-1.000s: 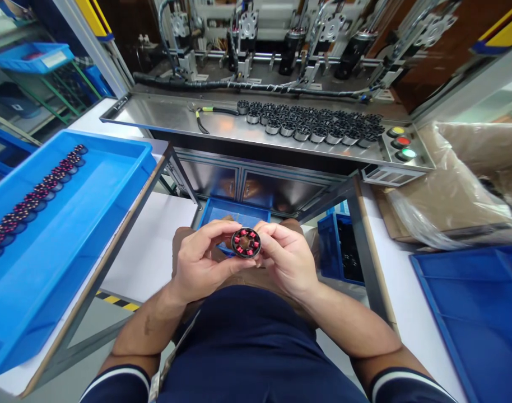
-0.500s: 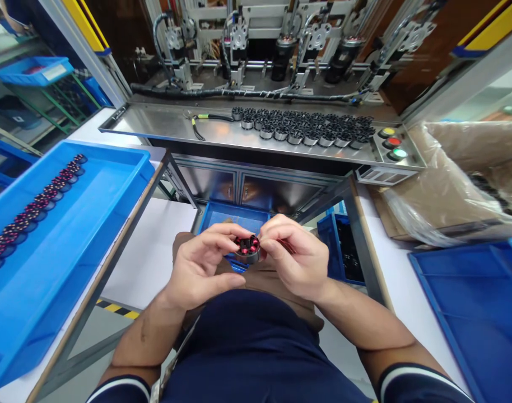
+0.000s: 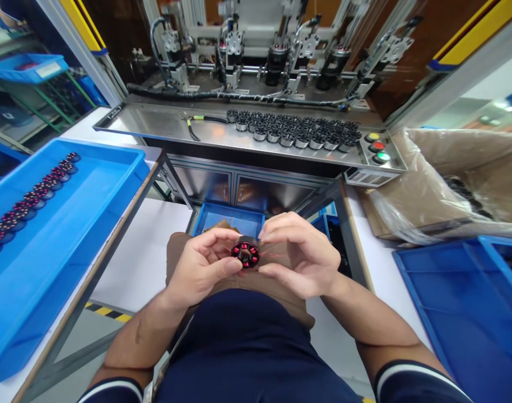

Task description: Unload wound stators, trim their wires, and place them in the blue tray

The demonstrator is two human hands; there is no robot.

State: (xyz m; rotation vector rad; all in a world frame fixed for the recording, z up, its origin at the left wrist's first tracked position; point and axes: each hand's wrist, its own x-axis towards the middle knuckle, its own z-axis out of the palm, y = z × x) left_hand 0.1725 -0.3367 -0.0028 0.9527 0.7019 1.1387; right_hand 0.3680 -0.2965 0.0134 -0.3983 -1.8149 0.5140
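Observation:
A round motor stator, black-rimmed with red wire coils, is gripped between the thumb and fingers of my left hand. Its coil face is turned up towards me. Thin red wire ends stick out from its right side. My right hand is beside it with thumb and fingers spread apart around those wire ends. Its fingertips are close to the stator's right edge; whether they touch it I cannot tell.
Several black-and-silver stators stand in rows on the machine's metal ledge, beside cutters and push buttons. At left, a blue tray holds wound stators. A lined carton and blue bin are at right.
The stator has tipped so its coil face turns towards me. My right thumb and fingers have parted from their pinch at its side. My left thumb has come onto the stator.

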